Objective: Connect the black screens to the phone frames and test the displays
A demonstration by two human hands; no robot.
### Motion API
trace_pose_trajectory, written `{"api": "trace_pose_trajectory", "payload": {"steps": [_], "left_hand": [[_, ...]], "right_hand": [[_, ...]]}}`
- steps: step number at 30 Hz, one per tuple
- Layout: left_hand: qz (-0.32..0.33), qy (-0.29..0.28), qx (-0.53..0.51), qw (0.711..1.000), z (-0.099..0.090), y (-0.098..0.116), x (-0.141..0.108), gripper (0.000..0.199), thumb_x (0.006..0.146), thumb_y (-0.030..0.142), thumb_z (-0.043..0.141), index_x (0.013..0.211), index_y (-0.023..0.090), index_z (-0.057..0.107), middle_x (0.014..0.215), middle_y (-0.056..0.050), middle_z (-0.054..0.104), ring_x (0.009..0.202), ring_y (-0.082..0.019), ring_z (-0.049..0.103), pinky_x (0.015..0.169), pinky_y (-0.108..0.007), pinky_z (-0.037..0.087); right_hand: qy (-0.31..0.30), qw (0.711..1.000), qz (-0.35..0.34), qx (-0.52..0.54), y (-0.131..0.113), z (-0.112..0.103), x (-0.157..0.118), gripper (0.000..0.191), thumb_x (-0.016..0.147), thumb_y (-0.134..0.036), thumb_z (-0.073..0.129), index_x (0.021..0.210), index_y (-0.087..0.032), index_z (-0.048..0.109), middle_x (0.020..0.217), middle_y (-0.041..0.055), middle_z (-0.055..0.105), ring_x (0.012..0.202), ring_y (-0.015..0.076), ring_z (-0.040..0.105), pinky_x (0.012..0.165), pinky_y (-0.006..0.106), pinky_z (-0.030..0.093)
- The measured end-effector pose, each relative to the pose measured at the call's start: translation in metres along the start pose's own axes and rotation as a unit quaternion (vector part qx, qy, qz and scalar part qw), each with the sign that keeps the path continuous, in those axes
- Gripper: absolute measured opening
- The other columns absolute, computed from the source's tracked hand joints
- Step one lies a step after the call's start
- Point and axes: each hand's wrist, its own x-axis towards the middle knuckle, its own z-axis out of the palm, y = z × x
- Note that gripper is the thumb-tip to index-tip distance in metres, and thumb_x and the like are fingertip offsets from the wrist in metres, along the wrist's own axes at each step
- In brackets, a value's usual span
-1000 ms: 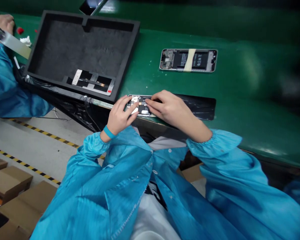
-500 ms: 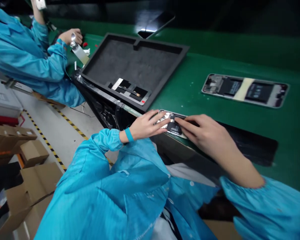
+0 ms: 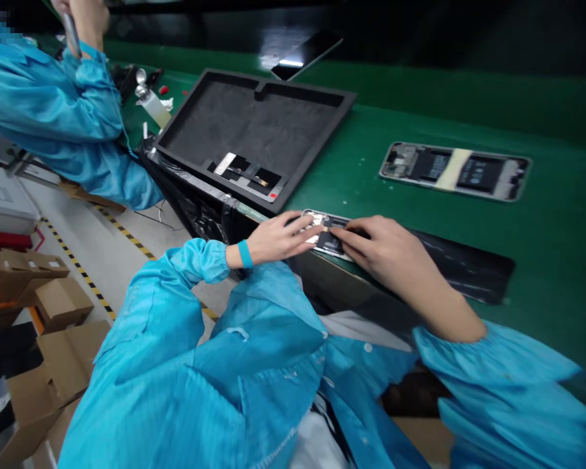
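An opened phone (image 3: 329,242) lies at the front edge of the green bench, with silvery parts on its left and a dark interior to the right. My left hand (image 3: 279,238) rests across its left end, fingers stretched out and apart. From the right, my right hand (image 3: 383,247) reaches over it with thumb and fingertips brought together at the middle. A small pale strip (image 3: 325,228) shows between the two hands' fingertips. Whatever the right fingers pinch, if anything, is hidden. Part of the phone's right end is covered by the right hand.
A second opened phone (image 3: 477,176) with a cream band (image 3: 454,169) lies behind. A dark flat panel (image 3: 469,267) is to the right. The dark tray (image 3: 249,111) holds a screen part (image 3: 248,177). A bottle (image 3: 153,107) and a co-worker's sleeve (image 3: 43,98) are at left.
The view has shifted slightly, so bench things appear further left. Both my hands stay on the phone. The co-worker's lower hand has risen from the bench.
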Motion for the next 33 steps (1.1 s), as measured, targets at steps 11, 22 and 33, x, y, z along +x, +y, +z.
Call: {"api": "trace_pose_trajectory", "payload": {"steps": [11,22,33], "left_hand": [[-0.084,0.076,-0.044,0.993,-0.003,0.007,-0.006,0.05,0.11,0.048,0.054,0.145,0.016,0.068,0.141,-0.019,0.067,0.135,-0.029,0.066,0.117,-0.046,0.057],[-0.082,0.07,-0.032,0.994,-0.004,0.01,-0.004,0.05,0.11,0.047,0.052,0.144,0.013,0.068,0.142,-0.02,0.067,0.137,-0.031,0.065,0.118,-0.046,0.055],[-0.064,0.094,-0.021,0.993,-0.004,0.012,-0.005,0.053,0.111,0.046,0.055,0.147,0.009,0.063,0.141,-0.022,0.067,0.135,-0.03,0.065,0.117,-0.044,0.056]], "right_hand": [[-0.051,0.996,0.07,0.012,-0.002,0.004,-0.003,0.031,0.111,-0.027,0.051,0.122,-0.019,0.079,0.107,0.0143,0.072,0.096,0.0245,0.06,0.082,0.038,0.046],[-0.062,0.996,0.066,-0.016,-0.006,0.001,-0.001,0.038,0.114,-0.03,0.042,0.12,-0.019,0.078,0.108,0.0128,0.072,0.098,0.0237,0.059,0.082,0.037,0.044],[-0.017,0.998,0.062,0.004,-0.005,0.002,-0.003,0.034,0.113,-0.029,0.047,0.12,-0.017,0.077,0.108,0.013,0.072,0.096,0.0224,0.061,0.082,0.035,0.047]]}}
